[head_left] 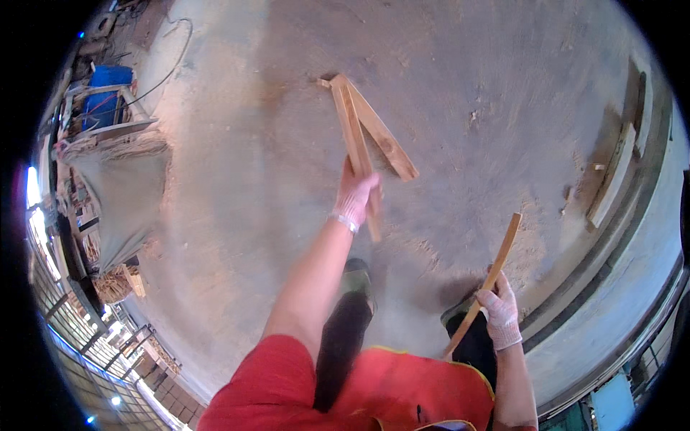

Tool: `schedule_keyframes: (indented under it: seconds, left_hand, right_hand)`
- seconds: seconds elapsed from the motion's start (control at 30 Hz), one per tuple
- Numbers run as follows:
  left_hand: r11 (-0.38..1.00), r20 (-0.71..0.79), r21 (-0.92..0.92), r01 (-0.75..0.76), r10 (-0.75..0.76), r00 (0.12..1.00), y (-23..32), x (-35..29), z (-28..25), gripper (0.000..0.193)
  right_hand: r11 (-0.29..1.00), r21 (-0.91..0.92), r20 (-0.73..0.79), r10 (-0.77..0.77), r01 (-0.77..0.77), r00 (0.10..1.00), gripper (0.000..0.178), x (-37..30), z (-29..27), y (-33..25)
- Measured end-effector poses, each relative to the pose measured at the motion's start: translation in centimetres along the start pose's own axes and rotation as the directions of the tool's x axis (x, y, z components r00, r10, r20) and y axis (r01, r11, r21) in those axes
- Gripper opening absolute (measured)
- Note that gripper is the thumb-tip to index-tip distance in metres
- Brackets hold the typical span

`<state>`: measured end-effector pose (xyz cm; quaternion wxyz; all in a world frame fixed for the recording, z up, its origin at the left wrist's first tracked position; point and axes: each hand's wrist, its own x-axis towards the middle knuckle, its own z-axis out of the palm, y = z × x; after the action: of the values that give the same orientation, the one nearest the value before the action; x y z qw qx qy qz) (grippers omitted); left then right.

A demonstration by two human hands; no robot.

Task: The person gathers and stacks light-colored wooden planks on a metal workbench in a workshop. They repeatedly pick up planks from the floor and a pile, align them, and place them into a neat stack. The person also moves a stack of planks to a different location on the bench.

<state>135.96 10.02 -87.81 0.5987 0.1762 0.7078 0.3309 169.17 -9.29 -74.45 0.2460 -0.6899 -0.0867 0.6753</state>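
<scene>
The floor (460, 144) is stretching wide beyond both hands, giving the long pieces of wood open room on most sides; at the right, two planks (611, 176) (642, 115) are lying alongside a dark raised edge (604, 266), well apart from the hands; at the left, a draped cloth (126, 194) and a blue barrel (108, 93) are bordering the floor.

The gloved left hand (356, 197) is holding a wooden strip (351, 126) near its lower end, fingers clamping round it; the strip's top is overlapping the upper end of a board (388, 140) that is lying slantwise on the floor, and whether they are touching is staying hard to tell. The gloved right hand (501, 309) is gripping a thinner stick (507, 241) around its middle, fingers closing on it; the stick is slanting up and away, above the right shoe (454, 310).

The left palm is hiding part of its strip, whose near end is blurring; the stick's lower end is meeting the red apron (424, 384), where its tip is hard to make out; the lens rim is cutting off the clutter at far left.
</scene>
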Motion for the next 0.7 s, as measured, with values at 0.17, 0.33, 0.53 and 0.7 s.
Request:
schedule_keyframes:
  seconds: [0.17, 0.33, 0.53, 0.7]
  left_hand:
    - [0.998, 0.157, -0.061, 0.024, -0.014, 0.988, 6.2, -13.7, -5.1, 0.092]
    - [0.83, 0.342, 0.499, -0.249, 0.075, 0.937, 7.2, -22.0, 0.5, 0.087]
    - [0.629, 0.496, 0.724, -0.283, -0.191, 0.847, -0.1, -11.7, 2.7, 0.1]
    - [0.659, -0.101, 0.751, -0.028, 0.157, 0.982, -4.5, 6.1, 7.1, 0.127]
  right_hand:
    - [0.966, 0.239, 0.238, 0.04, -0.098, 0.971, 0.08, -3.1, 4.8, -4.1]
    - [0.872, 0.487, 0.332, -0.125, -0.056, 0.935, 0.086, -0.7, 12.0, -7.3]
    - [0.793, 0.593, 0.314, -0.072, -0.136, 0.947, 0.078, 5.3, 5.7, 2.4]
    - [0.803, 0.593, 0.083, 0.002, -0.051, 0.997, 0.084, 4.6, 2.7, 8.1]
